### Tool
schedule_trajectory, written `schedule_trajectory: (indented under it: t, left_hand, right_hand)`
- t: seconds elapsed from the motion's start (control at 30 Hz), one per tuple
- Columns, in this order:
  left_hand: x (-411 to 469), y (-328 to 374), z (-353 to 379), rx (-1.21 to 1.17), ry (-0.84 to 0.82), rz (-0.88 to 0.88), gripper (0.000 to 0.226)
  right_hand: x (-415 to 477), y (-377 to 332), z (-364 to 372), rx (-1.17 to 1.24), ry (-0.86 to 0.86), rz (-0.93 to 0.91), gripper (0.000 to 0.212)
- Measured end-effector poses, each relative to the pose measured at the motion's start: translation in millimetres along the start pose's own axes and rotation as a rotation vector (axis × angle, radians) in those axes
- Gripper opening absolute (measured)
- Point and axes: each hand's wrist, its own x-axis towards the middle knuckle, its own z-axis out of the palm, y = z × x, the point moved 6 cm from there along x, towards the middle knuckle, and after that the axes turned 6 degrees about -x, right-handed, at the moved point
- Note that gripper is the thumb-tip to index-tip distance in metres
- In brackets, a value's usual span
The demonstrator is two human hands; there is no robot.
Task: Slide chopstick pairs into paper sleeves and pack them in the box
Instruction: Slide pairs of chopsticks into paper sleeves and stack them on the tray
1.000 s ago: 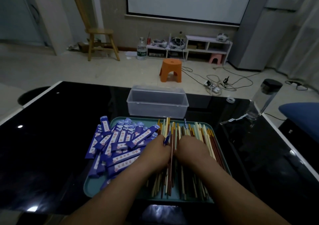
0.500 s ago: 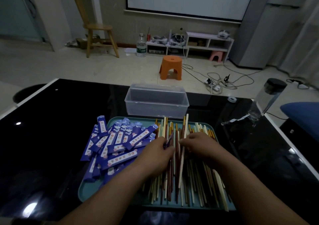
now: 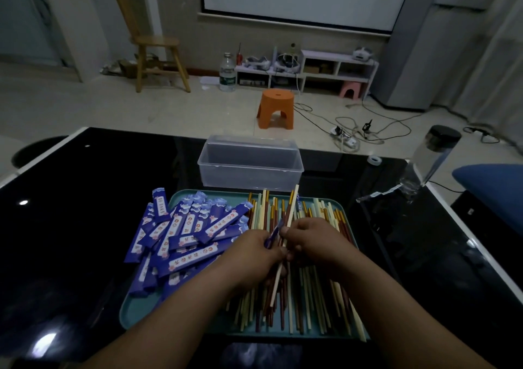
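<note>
A teal tray on the black table holds a heap of blue paper sleeves on its left half and a pile of loose chopsticks in cream, red and yellow on its right half. My left hand pinches a blue sleeve over the middle of the tray. My right hand grips a cream chopstick that slants up toward the far side, its near end passing between both hands. A clear plastic box stands just behind the tray.
A clear bottle with a black cap stands at the table's far right, with a torn plastic wrapper beside it. A roll of tape lies near the far edge. Beyond the table, on the floor, are an orange stool and cables.
My right hand has lifted one cream chopstick out of the pile and brought it against the left hand, which keeps the blue sleeve. The view has tilted a little lower.
</note>
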Motion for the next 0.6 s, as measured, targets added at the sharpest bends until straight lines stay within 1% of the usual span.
schedule_trajectory:
  t: [0.17,0.33,0.43,0.5,0.6]
  left_hand:
    - [-2.2,1.5,1.5,-0.112,-0.064,-0.021,0.021]
    - [-3.4,1.2,-0.5,-0.171,-0.110,-0.046,0.023]
    - [-3.2,0.6,-2.4,-0.142,-0.099,-0.046,0.020]
    - [-2.4,-0.6,-5.5,-0.043,-0.033,-0.039,0.017]
    - [-0.4,-2.3,-14.9,0.100,0.108,-0.027,0.017]
  right_hand:
    - [-0.3,2.2,-3.5,0.148,-0.033,0.038,0.027]
    - [-0.7,0.3,-2.3,0.274,-0.076,0.048,0.019]
    - [-0.7,1.1,-3.1,0.283,-0.083,0.056,0.016]
    - [-0.5,3.6,-3.4,0.189,-0.050,0.064,0.017]
    - [2.2,6.3,-8.1,-0.180,0.122,0.030,0.016]
